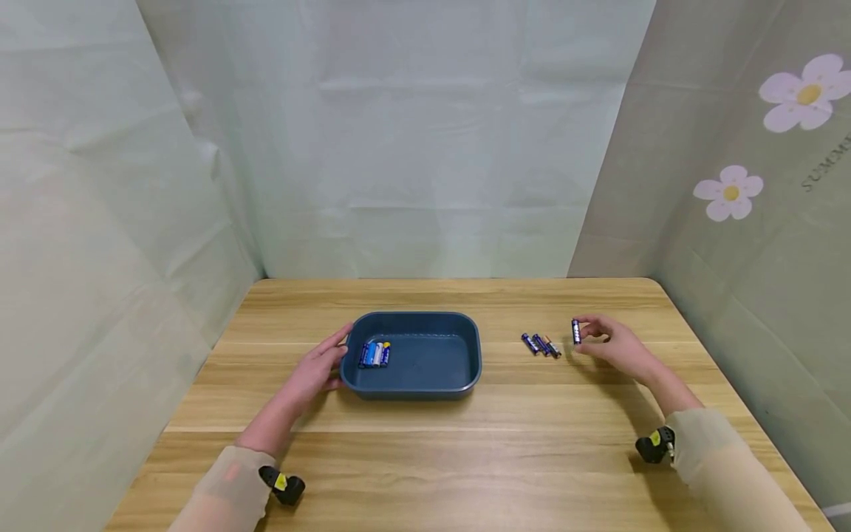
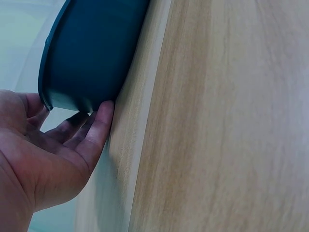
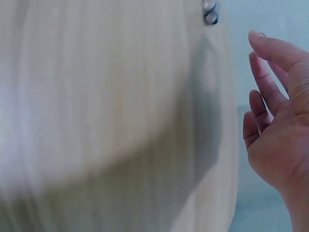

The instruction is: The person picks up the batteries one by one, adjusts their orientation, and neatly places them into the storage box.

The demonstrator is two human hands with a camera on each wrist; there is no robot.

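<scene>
A dark blue tray [image 1: 425, 391] stands on the table with several batteries [image 1: 375, 355] side by side at its left end. My left hand [image 1: 318, 369] rests against that end, its fingertips on the outer wall and the thumb at the rim, as the left wrist view shows [image 2: 63, 159]. To the right, my right hand [image 1: 614, 343] pinches a blue and silver battery [image 1: 576, 332] upright between thumb and fingers, above the table. In the right wrist view my hand [image 3: 285, 116] hides nearly all of that battery. Three loose batteries [image 1: 541, 345] lie left of it.
The wooden table [image 1: 425, 465] spreads around the tray, its far edge near the pale cloth [image 1: 425, 148]. More cloth hangs along both sides, with printed flowers on the right. Round battery ends [image 3: 211, 18] show at the top of the right wrist view.
</scene>
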